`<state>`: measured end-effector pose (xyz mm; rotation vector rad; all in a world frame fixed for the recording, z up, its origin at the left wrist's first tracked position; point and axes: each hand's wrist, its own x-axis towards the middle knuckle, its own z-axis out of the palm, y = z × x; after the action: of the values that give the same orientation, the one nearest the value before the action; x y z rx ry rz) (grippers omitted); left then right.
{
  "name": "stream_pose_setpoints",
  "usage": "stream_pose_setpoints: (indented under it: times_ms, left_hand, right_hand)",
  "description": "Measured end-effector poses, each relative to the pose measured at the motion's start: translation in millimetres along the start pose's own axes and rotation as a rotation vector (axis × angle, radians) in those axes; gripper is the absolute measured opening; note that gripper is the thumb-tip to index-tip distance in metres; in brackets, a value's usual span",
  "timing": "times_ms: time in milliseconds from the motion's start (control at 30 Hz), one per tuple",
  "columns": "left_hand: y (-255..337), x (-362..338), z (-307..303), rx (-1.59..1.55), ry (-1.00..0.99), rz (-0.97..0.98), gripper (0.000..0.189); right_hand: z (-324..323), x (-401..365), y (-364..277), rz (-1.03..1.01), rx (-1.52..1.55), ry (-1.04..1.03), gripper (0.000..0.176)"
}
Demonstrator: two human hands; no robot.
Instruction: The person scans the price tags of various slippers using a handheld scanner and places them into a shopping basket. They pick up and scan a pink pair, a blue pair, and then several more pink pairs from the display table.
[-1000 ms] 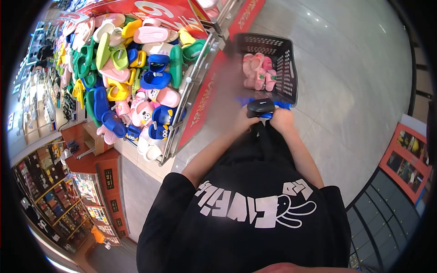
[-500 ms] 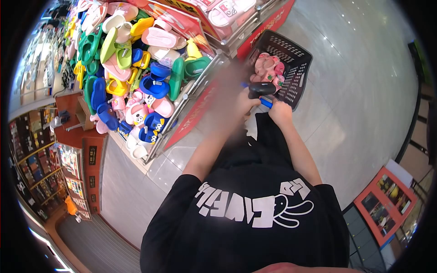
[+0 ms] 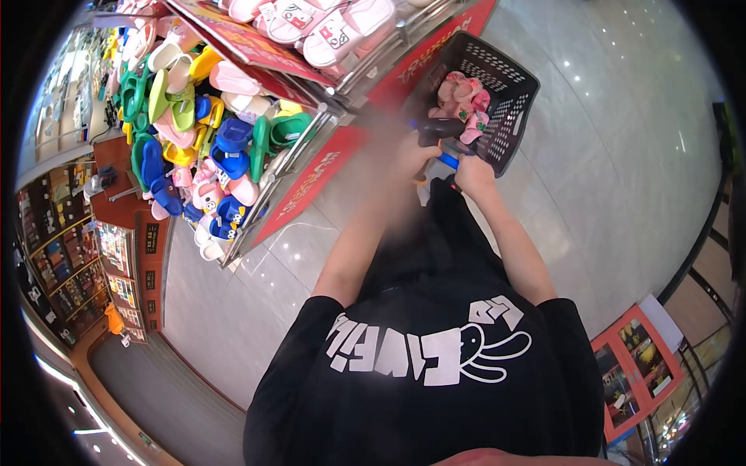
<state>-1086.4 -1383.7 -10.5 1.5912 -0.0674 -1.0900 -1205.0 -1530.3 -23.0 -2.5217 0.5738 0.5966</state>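
A dark perforated shopping basket [image 3: 497, 116] stands on the floor in front of me. Inside lie several pink slippers [image 3: 466, 101], some with small decorations. My right hand [image 3: 475, 175] is closed around one end of a blue handle [image 3: 448, 160] at the near side of the basket. My left hand [image 3: 420, 158] is closed at the other end of that handle; a hazy smear across the view hides part of it. A rounded black piece [image 3: 440, 132] sits just beyond the handle, covering a corner of the basket.
To the left, a metal-railed display bin [image 3: 268, 182] holds a heap of colourful slippers [image 3: 210, 132]. Pink slippers [image 3: 334, 31] fill another section behind a red sign [image 3: 311, 182]. A red-framed cabinet [image 3: 633, 365] stands at lower right. Shop shelves [image 3: 58, 241] line the far left.
The display bin has shifted left in view and more of the pink slipper section shows. The basket sits slightly higher in view. Both hands keep their grip on the handle.
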Motion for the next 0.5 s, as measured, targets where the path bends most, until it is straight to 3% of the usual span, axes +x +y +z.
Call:
stream_pose_setpoints:
  times_ms: [67,167,300,367,433,500]
  left_hand:
    - [23,-3,16,0.038,-0.044,0.000,0.034]
    - [57,-18,35,-0.007,-0.101,-0.176,0.036]
    - [17,22,46,-0.134,-0.330,-0.302,0.037]
    - [17,33,50,-0.012,-0.433,-0.436,0.034]
    - [15,42,47,0.049,-0.488,-0.428,0.032]
    - [13,47,34,0.142,-0.517,-0.435,0.028]
  right_hand:
    - [-10,1,16,0.021,-0.062,-0.069,0.021]
    - [-27,-10,38,0.018,-0.110,-0.067,0.020]
    - [-38,-30,88,0.071,-0.129,-0.030,0.019]
    - [-45,-44,129,0.003,-0.188,0.022,0.018]
    - [-40,-55,200,-0.070,-0.192,0.128,0.016]
    - [-72,-69,231,0.015,-0.292,0.123,0.013]
